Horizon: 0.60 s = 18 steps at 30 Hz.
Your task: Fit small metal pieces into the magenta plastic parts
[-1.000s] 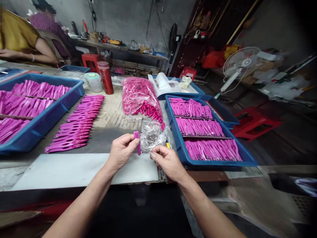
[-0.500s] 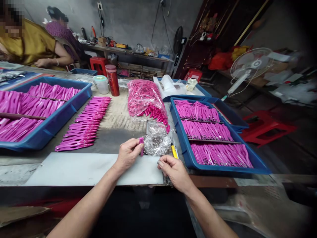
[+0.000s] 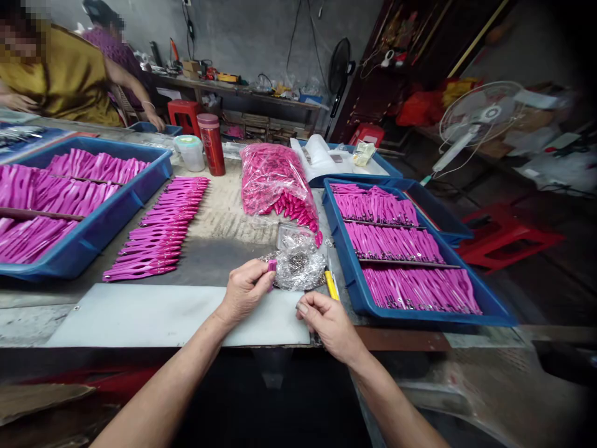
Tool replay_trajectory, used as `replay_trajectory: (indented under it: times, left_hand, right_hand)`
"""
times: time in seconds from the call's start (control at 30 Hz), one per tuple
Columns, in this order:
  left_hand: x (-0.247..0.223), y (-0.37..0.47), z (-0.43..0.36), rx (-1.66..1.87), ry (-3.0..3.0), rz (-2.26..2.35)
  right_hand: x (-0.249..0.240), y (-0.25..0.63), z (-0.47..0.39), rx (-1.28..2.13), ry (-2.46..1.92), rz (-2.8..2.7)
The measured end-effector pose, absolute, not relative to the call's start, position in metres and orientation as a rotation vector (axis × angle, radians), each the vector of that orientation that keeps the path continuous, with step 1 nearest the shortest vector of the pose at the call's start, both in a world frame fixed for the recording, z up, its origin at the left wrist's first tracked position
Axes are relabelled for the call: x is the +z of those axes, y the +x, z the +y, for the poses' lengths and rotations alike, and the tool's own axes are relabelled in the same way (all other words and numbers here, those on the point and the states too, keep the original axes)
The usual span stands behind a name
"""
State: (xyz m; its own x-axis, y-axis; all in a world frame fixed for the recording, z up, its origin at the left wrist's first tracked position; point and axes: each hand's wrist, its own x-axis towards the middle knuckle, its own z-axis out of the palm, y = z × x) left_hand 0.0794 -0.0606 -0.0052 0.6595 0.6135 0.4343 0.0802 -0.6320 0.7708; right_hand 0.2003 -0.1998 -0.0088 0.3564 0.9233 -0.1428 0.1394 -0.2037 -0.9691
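Note:
My left hand (image 3: 246,289) is closed on a pink piece (image 3: 272,266), of which only a small part shows beyond the fingers. To its right, my right hand (image 3: 324,317) has thumb and fingertips pinched together; whatever they hold is too small to name. Both hands are over the white board (image 3: 153,314). Just beyond them lies a clear plastic bag of small metal parts (image 3: 298,267), with a yellow-handled tool (image 3: 331,285) at its right. A row of pink pieces (image 3: 156,230) lies on the table to the left.
Blue trays of pink pieces stand at left (image 3: 88,246) and right (image 3: 354,286). Behind the hands are a bag of dark pink parts (image 3: 275,177), a red bottle (image 3: 212,146) and a lidded tub (image 3: 190,154). Two people sit at far left; a white fan (image 3: 480,121) stands right.
My left hand has shifted slightly right, and less of the pink piece shows. At far left, the person in yellow has stretched an arm toward a small blue tray. The view has shifted a little.

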Motion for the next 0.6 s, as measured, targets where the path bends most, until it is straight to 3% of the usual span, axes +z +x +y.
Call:
replay_trajectory:
  times: [0.2,0.6]
  left_hand:
    - [-0.006,0.079,-0.06,0.898,2.044,0.549]
    - [-0.016,0.081,-0.047,0.856,1.279,0.714]
  right_hand:
    - [-0.009,0.199,-0.199,0.991,-1.61,-0.96]
    - [-0.009,0.2,-0.203,0.978,-1.61,-0.983]
